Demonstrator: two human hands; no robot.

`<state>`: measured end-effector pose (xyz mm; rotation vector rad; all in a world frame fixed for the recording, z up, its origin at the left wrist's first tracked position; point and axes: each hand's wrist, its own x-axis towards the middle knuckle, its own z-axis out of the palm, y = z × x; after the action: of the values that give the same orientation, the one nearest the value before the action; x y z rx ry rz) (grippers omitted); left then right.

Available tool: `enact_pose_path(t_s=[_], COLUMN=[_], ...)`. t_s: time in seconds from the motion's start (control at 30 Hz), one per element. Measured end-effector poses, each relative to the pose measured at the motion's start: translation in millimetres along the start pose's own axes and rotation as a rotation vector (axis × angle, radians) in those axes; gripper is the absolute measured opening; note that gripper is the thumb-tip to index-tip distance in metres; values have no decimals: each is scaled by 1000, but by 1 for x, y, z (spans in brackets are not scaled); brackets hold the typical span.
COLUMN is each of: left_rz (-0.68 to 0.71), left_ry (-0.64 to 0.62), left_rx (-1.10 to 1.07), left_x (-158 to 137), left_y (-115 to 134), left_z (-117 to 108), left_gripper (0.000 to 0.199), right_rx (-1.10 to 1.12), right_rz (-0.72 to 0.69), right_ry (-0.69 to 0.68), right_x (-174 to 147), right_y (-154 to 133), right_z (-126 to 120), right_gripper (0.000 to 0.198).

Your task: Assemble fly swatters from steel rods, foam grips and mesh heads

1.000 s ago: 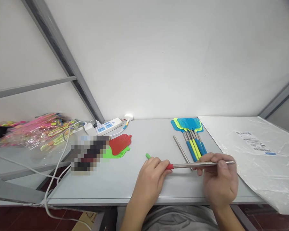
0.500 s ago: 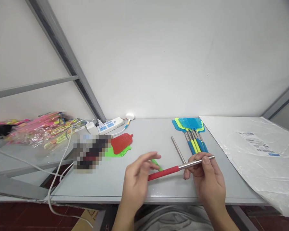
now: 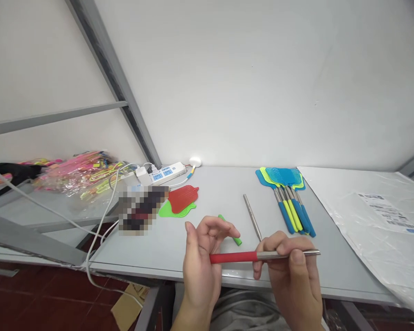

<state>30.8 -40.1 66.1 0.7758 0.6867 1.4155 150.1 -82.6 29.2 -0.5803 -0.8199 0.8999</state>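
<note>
My right hand (image 3: 293,271) pinches the steel part of a fly swatter handle (image 3: 234,257) that has a red grip sleeve. The handle lies nearly level above the table's front edge. At the red end is my left hand (image 3: 203,257), palm turned inward and fingers curved but apart; the sleeve's tip meets the palm. Beyond the hands lie a bare steel rod (image 3: 251,216) and a green grip sleeve (image 3: 236,238), partly covered by my left fingers. A red swatter head (image 3: 183,198) overlaps a green swatter head (image 3: 169,210) at left.
Blue and yellow fly swatters (image 3: 290,202) lie stacked at the right, beside a white plastic mailer bag (image 3: 362,216). A power strip (image 3: 169,173) with cables and a pixelated object (image 3: 141,214) occupy the left. Bagged colourful items (image 3: 79,174) lie beyond the metal frame.
My left hand has turned and opened, and the red-sleeved handle has come level, slightly lower and nearer. My view has shifted a little left.
</note>
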Motion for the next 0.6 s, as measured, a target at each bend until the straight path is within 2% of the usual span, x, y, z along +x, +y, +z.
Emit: enact_pose_path(t_s=[0.27, 0.4, 0.5, 0.6], left_rz=[-37, 24, 107, 72], left_ry=[35, -22, -150, -337], left_rx=[-35, 48, 329, 787], left_x=[-9, -2, 9, 14], left_y=[-5, -9, -3, 10], left_z=[11, 4, -11, -23], left_gripper=[61, 57, 41, 26], right_rx=[92, 66, -15, -94], right_rz=[78, 96, 172, 261], right_ry=[47, 9, -16, -1], right_x=[-2, 0, 4, 10], right_y=[2, 4, 10, 14], right_z=[2, -2, -7, -10], right_gripper=[29, 30, 26, 23])
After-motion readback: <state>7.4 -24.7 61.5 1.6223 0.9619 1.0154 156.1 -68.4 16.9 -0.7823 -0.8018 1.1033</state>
